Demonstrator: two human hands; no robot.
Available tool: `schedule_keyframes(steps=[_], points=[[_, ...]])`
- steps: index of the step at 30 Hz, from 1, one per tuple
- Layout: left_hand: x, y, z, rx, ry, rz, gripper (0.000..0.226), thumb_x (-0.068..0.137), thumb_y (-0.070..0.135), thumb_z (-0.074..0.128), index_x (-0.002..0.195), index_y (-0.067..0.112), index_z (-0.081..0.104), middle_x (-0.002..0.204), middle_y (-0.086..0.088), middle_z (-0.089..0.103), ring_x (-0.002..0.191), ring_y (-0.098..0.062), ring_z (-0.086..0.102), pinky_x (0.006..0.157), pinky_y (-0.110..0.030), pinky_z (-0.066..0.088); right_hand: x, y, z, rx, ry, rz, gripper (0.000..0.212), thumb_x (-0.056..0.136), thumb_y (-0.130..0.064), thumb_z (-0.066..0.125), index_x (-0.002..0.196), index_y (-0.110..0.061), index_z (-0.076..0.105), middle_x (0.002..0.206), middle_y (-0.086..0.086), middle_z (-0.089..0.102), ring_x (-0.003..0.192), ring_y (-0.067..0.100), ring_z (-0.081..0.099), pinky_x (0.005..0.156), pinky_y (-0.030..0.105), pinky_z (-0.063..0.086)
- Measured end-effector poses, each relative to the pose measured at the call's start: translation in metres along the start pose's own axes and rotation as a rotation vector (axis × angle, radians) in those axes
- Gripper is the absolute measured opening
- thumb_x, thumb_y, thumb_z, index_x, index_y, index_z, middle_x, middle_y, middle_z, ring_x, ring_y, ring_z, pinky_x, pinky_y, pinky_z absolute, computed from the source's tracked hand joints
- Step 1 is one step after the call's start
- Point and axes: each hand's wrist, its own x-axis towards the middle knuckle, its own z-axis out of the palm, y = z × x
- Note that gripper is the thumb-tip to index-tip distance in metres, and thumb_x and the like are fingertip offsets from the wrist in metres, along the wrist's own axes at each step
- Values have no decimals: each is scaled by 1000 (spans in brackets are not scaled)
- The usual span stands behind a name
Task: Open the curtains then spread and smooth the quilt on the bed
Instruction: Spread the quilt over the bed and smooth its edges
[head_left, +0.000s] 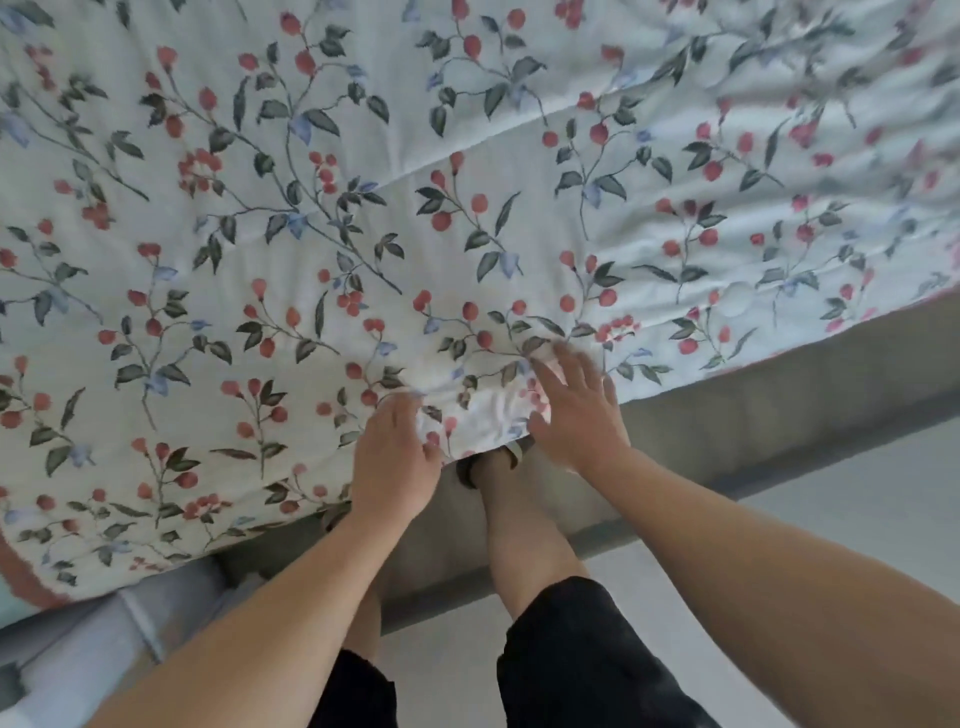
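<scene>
Quilt (363, 208) spread over bed, filling upper frame from 9 o'clock round to 3 o'clock; white ground printed with red berries, dark green leaves, pale blue accents. Long crease running diagonally from centre toward 1 o'clock. Fine ripples at 2 o'clock. Near hem hanging over bed edge, pink-red trim showing at 8 o'clock and faintly at 3 o'clock.

Left hand (397, 457) just below centre, at 6 o'clock, resting on quilt edge; fingers bent over a small bunched fold of fabric, thumb side against it. Firm grip or mere press: cannot tell, fingertips hidden in cloth.

Right hand (576, 410) just beside left, toward 5 o'clock, flat on quilt with fingers straight and spread, palm down, somewhat motion-blurred. Puckered patch of quilt lying between both hands.

Bed frame (779, 405), grey upholstered, exposed below hem from 6 o'clock to 3 o'clock. Floor (857, 493), pale, at 4 o'clock.

Legs of person at 6 o'clock, black shorts (582, 649) at lower edge; one foot in dark sandal (470, 467) tucked against bed frame directly beneath quilt hem between hands. Both forearms bare, entering from 7 and 4 o'clock.
</scene>
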Motion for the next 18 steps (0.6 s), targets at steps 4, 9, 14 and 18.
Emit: schedule_keyframes(steps=[4, 9, 14, 18], points=[[14, 79, 32, 63, -433, -99, 76, 97, 38, 53, 162, 26, 15, 170, -7, 9, 145, -33, 42, 108, -47, 48, -15, 81, -18, -79, -216, 75, 55, 101, -43, 36, 153, -30, 51, 167, 1, 37, 145, 32, 46, 115, 51, 44], [-4, 160, 49, 116, -463, -29, 50, 97, 36, 53, 145, 21, 45, 142, -3, 56, 125, -25, 59, 100, -38, 51, -7, 155, -62, 91, 58, 100, 64, 103, -46, 44, 164, -37, 24, 178, -5, -5, 164, 27, 0, 130, 55, 20], [57, 242, 37, 95, -264, 221, 43, 93, 26, 58, 135, 21, 49, 135, 1, 56, 127, -27, 56, 95, -36, 50, -19, 222, -67, 209, -40, 233, 62, 100, -32, 48, 160, -45, 36, 174, -11, 22, 149, 25, 44, 120, 45, 39], [109, 320, 42, 191, -223, 322, 73, 98, 29, 59, 162, 15, 25, 171, -8, 22, 156, -28, 25, 125, -44, 30, -20, 256, -90, 388, 197, 337, 52, 104, -39, 48, 156, -34, 47, 171, -6, 27, 155, 24, 29, 125, 44, 33]])
